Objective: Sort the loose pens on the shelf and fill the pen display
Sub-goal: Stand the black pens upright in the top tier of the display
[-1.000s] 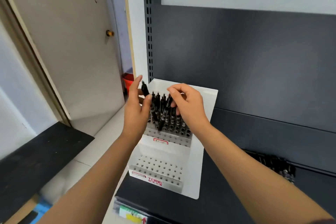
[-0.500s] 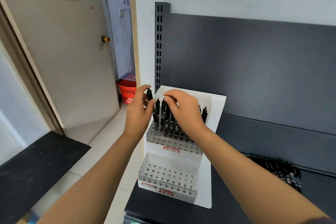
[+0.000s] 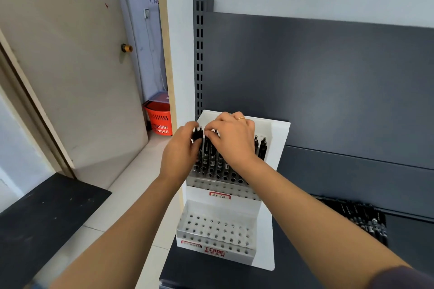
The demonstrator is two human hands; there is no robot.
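Left grip (image 3: 180,157) curled round a black pen (image 3: 197,135); right grip (image 3: 234,141) pinched a second pen (image 3: 206,148), upright, tip down, in the pen display (image 3: 276,148) upper tier

Cannot see the fingertips of the right hand (image 3: 232,139), sunk among the pens (image 3: 212,159) in the pen display (image 3: 279,145), nor anything pinched there. Cannot tell, through blur, whether the left hand (image 3: 179,156) grips a pen. Cannot read the handwritten label (image 3: 220,196). Cannot count the loose pens (image 3: 361,219) on the shelf (image 3: 409,238): too small, partly hidden behind the forearm.
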